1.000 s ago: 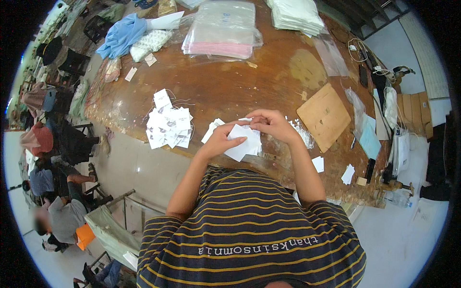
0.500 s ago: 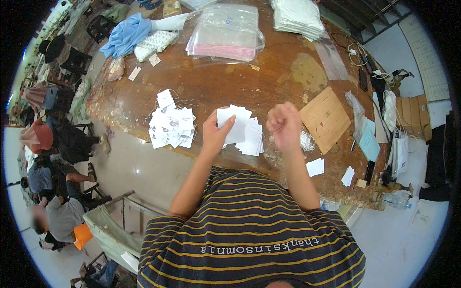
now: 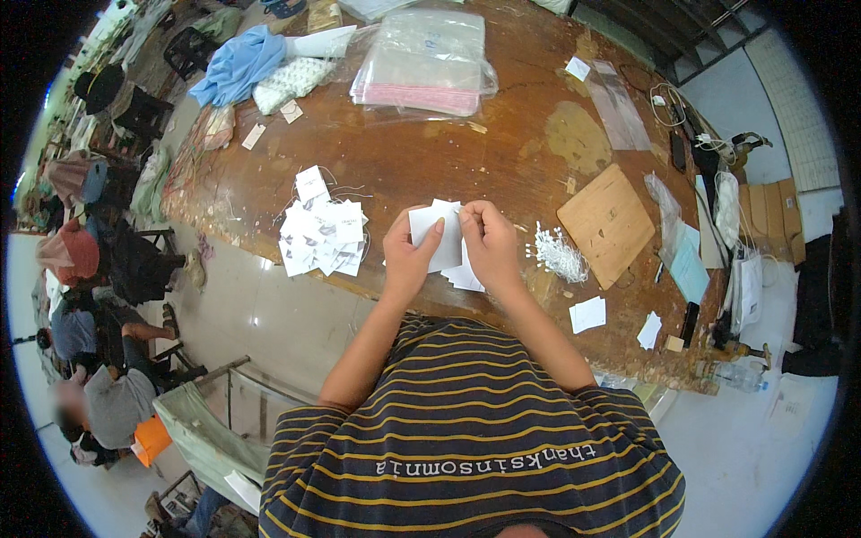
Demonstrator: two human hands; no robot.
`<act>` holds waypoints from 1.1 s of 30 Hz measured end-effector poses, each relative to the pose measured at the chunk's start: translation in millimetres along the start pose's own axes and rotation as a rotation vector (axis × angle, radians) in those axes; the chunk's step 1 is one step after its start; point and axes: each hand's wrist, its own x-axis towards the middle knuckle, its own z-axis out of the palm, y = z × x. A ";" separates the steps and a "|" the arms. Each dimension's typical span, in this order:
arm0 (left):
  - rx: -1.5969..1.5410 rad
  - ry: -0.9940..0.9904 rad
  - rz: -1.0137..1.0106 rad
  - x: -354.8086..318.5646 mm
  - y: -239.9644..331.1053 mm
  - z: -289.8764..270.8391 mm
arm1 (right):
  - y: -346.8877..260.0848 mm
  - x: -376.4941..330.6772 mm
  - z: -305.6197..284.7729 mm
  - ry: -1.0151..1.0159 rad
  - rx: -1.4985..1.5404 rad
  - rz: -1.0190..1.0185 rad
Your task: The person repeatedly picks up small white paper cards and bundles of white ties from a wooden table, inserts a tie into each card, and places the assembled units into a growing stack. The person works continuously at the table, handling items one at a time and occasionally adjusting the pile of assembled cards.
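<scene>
My left hand grips a small fan of blank white cards, its thumb lying across their face. At the cards' upper right corner, my right hand is closed in a pinch; whatever is between its fingertips is too small to make out. More loose white cards lie on the table just below, partly covered by my hands. Left of them is a heap of white hang tags with thin strings. A bundle of white tag strings rests right of my right hand.
A wooden board lies to the right, with small card stacks nearer me. Clear plastic bags and blue cloth sit at the far side. A phone and cables are along the right edge. People sit at far left.
My right hand has moved left from beside the string bundle to the cards' corner, uncovering the bundle. At the far right, the white stack has shifted away, mostly out of view, and a small white piece shows.
</scene>
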 end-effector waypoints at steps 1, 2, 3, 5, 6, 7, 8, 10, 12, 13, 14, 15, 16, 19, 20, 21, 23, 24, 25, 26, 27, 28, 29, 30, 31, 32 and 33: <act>-0.004 -0.002 0.004 -0.9 0.3 0.2 | -0.3 -0.3 0.5 0.002 -0.024 -0.008; 0.004 -0.004 -0.007 -1.9 0.7 0.4 | -0.8 -0.2 1.1 -0.002 -0.045 -0.031; 0.011 -0.010 -0.009 -3.1 1.3 0.7 | -1.6 -0.1 2.0 0.012 -0.063 -0.060; 0.055 -0.009 0.015 -5.2 2.8 0.5 | -3.1 0.7 4.2 0.003 -0.074 -0.041; 0.090 -0.003 0.040 -5.7 3.7 0.1 | -3.4 1.2 5.0 0.008 -0.079 -0.032; 0.135 -0.010 0.045 -5.6 4.6 -0.8 | -3.2 2.3 5.7 0.010 -0.063 -0.029; 0.296 0.017 0.268 -5.0 5.4 -2.1 | -2.7 2.8 6.1 0.009 -0.046 -0.023; 0.646 0.042 0.657 -2.6 6.9 -7.2 | 0.2 3.1 5.5 -0.055 0.222 0.196; 0.907 -0.001 0.777 -3.3 7.4 -11.8 | 5.3 2.2 2.5 -0.164 0.732 0.595; 0.999 0.010 0.833 -4.6 6.9 -13.3 | 8.2 1.3 0.5 -0.208 0.928 0.715; 1.088 0.024 0.878 -5.9 5.8 -14.3 | 11.7 2.0 -0.8 -0.272 0.791 0.690; 1.121 0.011 0.913 -8.7 4.1 -14.7 | 15.8 4.5 -2.6 -0.304 0.669 0.639; 1.122 -0.011 0.955 -12.0 2.1 -15.6 | 19.8 6.4 -3.6 -0.363 0.552 0.610; 1.114 -0.116 0.958 -18.7 -4.8 -27.8 | 38.3 30.5 -11.8 -0.111 0.298 0.501; 1.145 -0.073 0.929 -18.0 -7.2 -37.4 | 46.0 38.3 -15.5 0.020 0.275 0.552; 1.176 -0.029 0.899 -13.8 -10.0 -48.8 | 54.5 45.7 -20.3 0.073 0.321 0.461; 1.239 0.068 0.805 -0.6 -16.3 -76.4 | 72.9 48.7 -26.5 0.103 0.303 0.343; 1.272 0.127 0.736 7.0 -20.4 -89.7 | 82.6 43.6 -26.3 0.029 0.191 0.290; 1.317 0.160 0.648 11.8 -25.7 -99.4 | 92.1 35.9 -25.0 -0.031 0.087 0.204; 1.362 0.200 0.556 16.0 -31.7 -107.2 | 101.4 25.9 -21.8 -0.101 -0.007 0.066; 1.405 0.240 0.461 16.8 -38.6 -111.9 | 110.6 17.4 -23.4 -0.211 -0.153 0.137; 1.333 0.156 0.381 13.5 -46.5 -111.9 | 118.4 6.1 -21.2 -0.229 -0.279 0.114; 1.260 0.074 0.304 9.3 -54.6 -109.7 | 124.9 -4.8 -18.0 -0.242 -0.392 0.072; 1.189 -0.012 0.188 4.0 -62.2 -107.2 | 130.5 -14.0 -16.1 -0.267 -0.533 0.095; 1.187 -0.121 0.096 -5.4 -71.5 -97.3 | 135.0 -22.6 -15.3 -0.270 -0.567 0.045; 1.171 -0.150 0.166 -13.3 -80.0 -88.0 | 138.3 -29.9 -13.5 -0.288 -0.628 0.061; 1.160 -0.175 0.202 -21.5 -87.6 -78.2 | 140.8 -35.9 -11.2 -0.295 -0.693 0.069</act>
